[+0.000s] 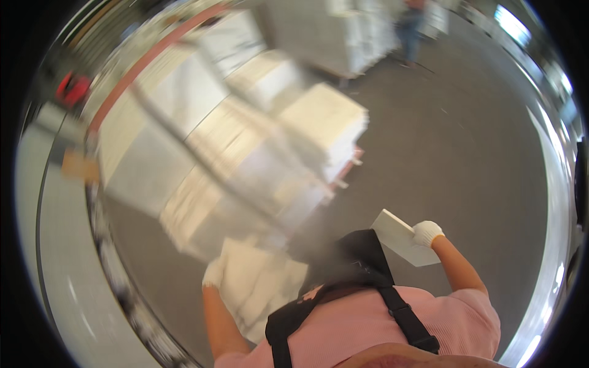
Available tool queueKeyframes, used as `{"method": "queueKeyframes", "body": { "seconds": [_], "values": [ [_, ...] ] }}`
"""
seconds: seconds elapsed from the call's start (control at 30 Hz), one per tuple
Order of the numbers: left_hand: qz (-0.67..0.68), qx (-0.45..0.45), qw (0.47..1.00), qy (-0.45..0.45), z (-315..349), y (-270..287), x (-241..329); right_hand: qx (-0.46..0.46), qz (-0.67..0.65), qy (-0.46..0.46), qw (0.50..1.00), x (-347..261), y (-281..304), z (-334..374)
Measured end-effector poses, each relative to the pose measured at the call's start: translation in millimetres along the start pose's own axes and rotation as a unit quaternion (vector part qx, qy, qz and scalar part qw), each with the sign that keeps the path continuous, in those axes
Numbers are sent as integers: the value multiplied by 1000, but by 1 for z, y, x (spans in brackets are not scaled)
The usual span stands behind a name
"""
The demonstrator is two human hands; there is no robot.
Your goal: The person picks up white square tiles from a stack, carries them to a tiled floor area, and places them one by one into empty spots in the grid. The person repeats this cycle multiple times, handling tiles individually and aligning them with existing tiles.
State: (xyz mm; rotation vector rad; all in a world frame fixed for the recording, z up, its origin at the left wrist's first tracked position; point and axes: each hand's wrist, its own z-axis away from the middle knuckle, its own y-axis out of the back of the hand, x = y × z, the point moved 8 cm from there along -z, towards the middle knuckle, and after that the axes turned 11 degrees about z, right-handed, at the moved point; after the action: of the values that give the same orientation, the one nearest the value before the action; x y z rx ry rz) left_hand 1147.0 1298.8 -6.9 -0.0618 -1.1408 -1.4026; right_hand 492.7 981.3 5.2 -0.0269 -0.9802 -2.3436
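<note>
My left hand (213, 272), in a white knit glove, is closed on the outer edge of a flat, marble-patterned panel (261, 288) with grey veins. The panel hangs at my left side, its broad face showing. On the other side, my right hand (427, 233), gloved the same way, grips the top edge of a thinner-looking white panel (400, 240), held tilted and apart from my body. Fingertips of both hands are partly hidden by the panels and blur. A black apron (350, 257) with straps hangs between the two panels.
Ahead and left stand several stacks of white panels (322, 122) on reddish pallets, blurred. A dark strap-like band (202, 162) crosses before them. Grey floor (454, 135) runs along the right. A person (410, 34) stands far off near a taller stack (319, 30). A pale, long surface (73, 257) borders the left.
</note>
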Motion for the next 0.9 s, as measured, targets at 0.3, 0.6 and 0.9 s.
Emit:
{"method": "queueKeyframes", "body": {
  "seconds": [0.3, 0.6, 0.9],
  "values": [
    [-71, -161, 977, -123, -106, -200, 279, 33, -373, -236, 897, 90, -187, 77],
    [-242, -307, 884, -256, -48, -476, 479, -66, -540, -345, 764, 75, -351, 158],
    [-398, -412, 739, -355, 20, -741, 635, -154, -592, -464, 640, 13, -449, 191]
  ]
}}
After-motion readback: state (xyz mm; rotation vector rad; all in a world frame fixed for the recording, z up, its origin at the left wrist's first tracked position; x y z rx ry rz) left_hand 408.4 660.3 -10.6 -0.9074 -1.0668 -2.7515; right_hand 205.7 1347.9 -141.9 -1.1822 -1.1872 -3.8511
